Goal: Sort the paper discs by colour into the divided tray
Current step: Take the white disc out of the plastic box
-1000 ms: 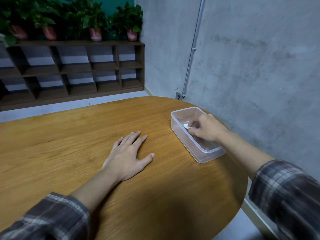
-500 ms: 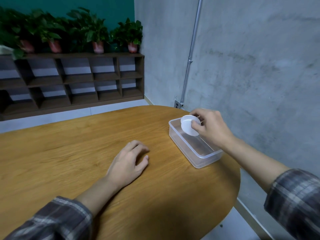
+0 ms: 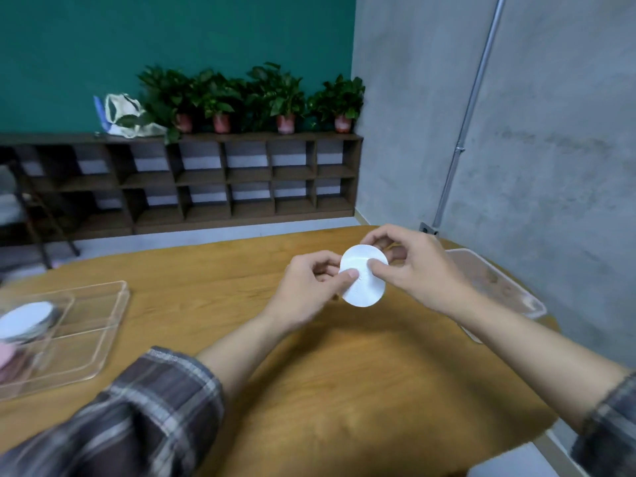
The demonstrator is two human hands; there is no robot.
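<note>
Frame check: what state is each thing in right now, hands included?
White disc: in the air over the table, pinched by both hands.
Left hand: pinches the disc's left edge.
Right hand: pinches the disc's right side.
Tray: flat on the table, far left.
White stack: lying in one tray compartment.
Pink pile: in the next compartment, cut off by the frame.
Tub: lidless on the table, right; contents blurred.
</note>
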